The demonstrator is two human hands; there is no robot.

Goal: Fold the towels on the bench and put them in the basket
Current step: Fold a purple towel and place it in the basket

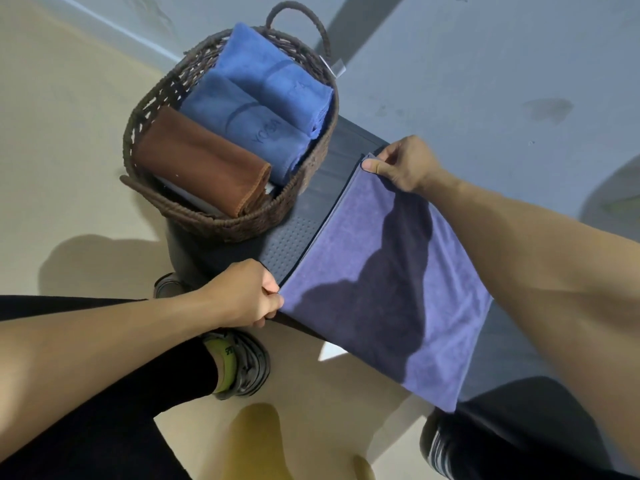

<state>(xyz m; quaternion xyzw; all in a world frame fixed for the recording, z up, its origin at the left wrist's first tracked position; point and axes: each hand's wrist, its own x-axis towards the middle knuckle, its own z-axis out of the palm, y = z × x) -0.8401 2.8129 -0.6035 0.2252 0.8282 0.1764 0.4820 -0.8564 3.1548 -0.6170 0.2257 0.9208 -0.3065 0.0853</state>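
A purple towel [446, 285] lies folded flat on the dark bench [294, 237], hanging a little over its near edge. My left hand [249, 292] pinches the towel's near left corner. My right hand [405, 164] pinches the far left corner, thumb on top. To the left, at the bench's end, a dark woven basket [221, 223] holds two folded blue towels [273, 74] [239, 116] and a folded brown towel [201, 161].
The bench runs along a grey wall [485, 64]. My two feet in shoes [242, 362] [446, 441] stand on the beige floor [69, 133] below the bench. The basket's far handle [298, 15] stands up.
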